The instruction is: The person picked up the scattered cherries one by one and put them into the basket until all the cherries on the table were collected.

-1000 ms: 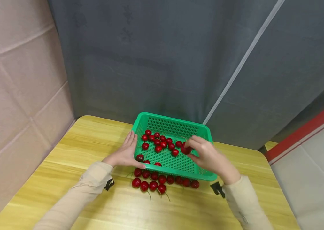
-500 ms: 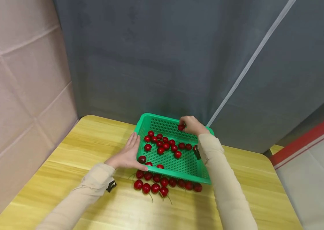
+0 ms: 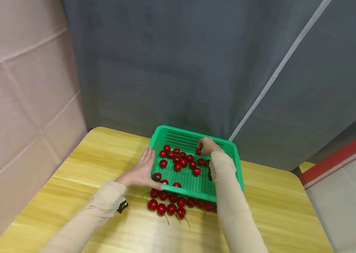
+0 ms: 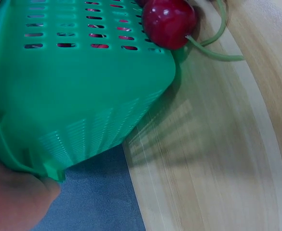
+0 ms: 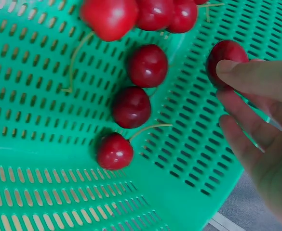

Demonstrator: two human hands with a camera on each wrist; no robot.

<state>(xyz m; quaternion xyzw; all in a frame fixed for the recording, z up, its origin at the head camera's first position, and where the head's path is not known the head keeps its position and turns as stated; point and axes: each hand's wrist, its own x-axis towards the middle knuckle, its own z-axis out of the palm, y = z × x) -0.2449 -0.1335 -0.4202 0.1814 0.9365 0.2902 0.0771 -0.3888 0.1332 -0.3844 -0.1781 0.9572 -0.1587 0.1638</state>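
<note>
A green perforated plastic basket (image 3: 238, 165) stands on the table with several red cherries (image 3: 177, 167) scattered over its floor. My left hand (image 3: 140, 173) rests against the basket's near left corner, straight fingers along the left rim and thumb along the front rim. Inside the basket, toward the far right, my right hand (image 3: 209, 145) pinches a cherry (image 5: 225, 61) between thumb and fingers, close to the slotted wall. Loose cherries with green stems (image 5: 114, 151) lie nearby in the right wrist view. My right forearm hides part of the basket's right side.
Several more cherries (image 3: 161, 209) lie in rows on the wooden table (image 3: 108, 154) along the basket's front side. A grey curtain (image 3: 165, 70) hangs behind the table, and a pale cloth wall (image 3: 29, 88) rises at the left.
My right hand has carried a cherry from the right part of the basket to its far side, then lowered it slightly. My left hand keeps its place on the basket.
</note>
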